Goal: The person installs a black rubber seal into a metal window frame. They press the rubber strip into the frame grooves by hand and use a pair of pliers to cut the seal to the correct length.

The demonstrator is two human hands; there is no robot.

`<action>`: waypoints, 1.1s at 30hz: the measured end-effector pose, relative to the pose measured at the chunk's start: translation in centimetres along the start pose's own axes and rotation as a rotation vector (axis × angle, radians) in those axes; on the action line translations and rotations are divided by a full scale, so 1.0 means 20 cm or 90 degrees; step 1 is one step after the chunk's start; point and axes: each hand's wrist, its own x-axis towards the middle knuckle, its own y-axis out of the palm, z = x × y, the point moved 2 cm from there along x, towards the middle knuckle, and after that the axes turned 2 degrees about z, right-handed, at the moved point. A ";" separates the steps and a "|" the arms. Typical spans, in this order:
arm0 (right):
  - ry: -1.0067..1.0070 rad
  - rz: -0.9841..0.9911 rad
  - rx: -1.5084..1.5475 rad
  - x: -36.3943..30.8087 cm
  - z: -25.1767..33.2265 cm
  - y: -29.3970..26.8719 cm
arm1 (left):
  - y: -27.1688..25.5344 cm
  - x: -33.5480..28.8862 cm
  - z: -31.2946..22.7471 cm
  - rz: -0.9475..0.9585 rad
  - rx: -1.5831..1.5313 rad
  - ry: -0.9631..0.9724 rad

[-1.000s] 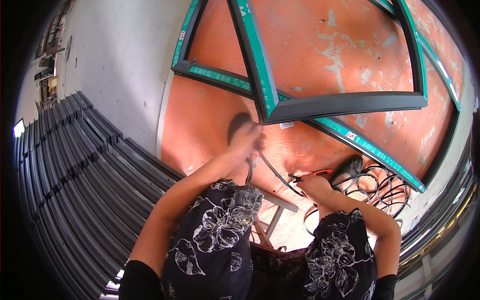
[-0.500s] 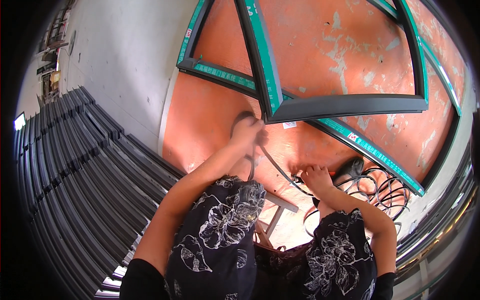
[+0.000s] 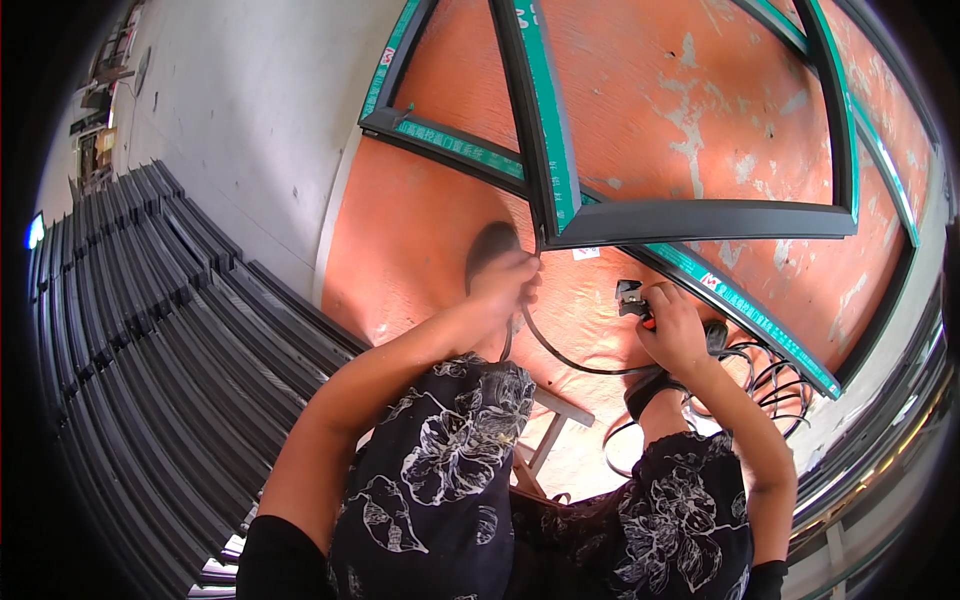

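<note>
My left hand (image 3: 508,285), slightly blurred, is pinched on a black rubber strip (image 3: 570,364) just below the near-left corner of a dark frame (image 3: 700,220) with green film. From those fingers the strip curves down and right, toward my feet. In my right hand (image 3: 674,322) is a pair of hand shears (image 3: 630,297), a dark metal head with a bit of red handle showing. The head points left, apart from frame and strip. My fingers cover most of the handles.
A second green-filmed frame (image 3: 735,295) lies beneath, on the worn orange surface (image 3: 400,230). Loose black coils (image 3: 775,385) lie by my right foot. Stacked dark profiles (image 3: 180,400) fill the left side. A stool (image 3: 560,405) stands in front of me.
My right hand has moved up and right, bringing the shears into plain view. The strip now hangs in a looser curve. My left hand stays near the frame corner.
</note>
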 end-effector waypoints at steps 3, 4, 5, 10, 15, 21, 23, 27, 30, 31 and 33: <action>0.036 0.062 0.095 0.00 0.06 -0.12 | 0.03 0.01 -0.04 -0.001 0.020 0.011; 0.032 0.069 0.090 0.01 0.07 -0.17 | 0.04 -0.01 -0.06 0.003 0.015 0.014; 0.119 0.179 0.207 0.02 0.07 -0.21 | 0.04 -0.03 -0.07 0.000 0.007 0.016; 0.356 0.392 0.327 0.01 0.11 -0.37 | 0.10 0.02 -0.03 0.042 -0.036 -0.033; 0.246 0.504 0.308 0.12 0.16 -0.13 | 0.04 -0.06 -0.06 -0.028 -0.031 -0.062; 0.091 0.366 0.230 0.19 0.20 -0.01 | 0.03 -0.04 -0.04 0.000 -0.031 -0.020; 0.008 0.277 0.184 0.26 0.23 0.01 | 0.00 -0.02 -0.01 -0.032 0.033 0.020; 0.007 0.261 0.129 0.33 0.22 0.06 | 0.00 -0.02 -0.02 -0.027 0.109 0.075; 0.038 0.285 0.149 0.37 0.23 0.08 | -0.02 -0.03 -0.04 -0.029 0.206 0.104; 0.056 0.311 0.158 0.39 0.23 0.08 | -0.01 -0.04 -0.06 -0.043 0.259 0.105; 0.049 0.316 0.167 0.40 0.23 0.09 | -0.02 -0.04 -0.06 -0.058 0.310 0.105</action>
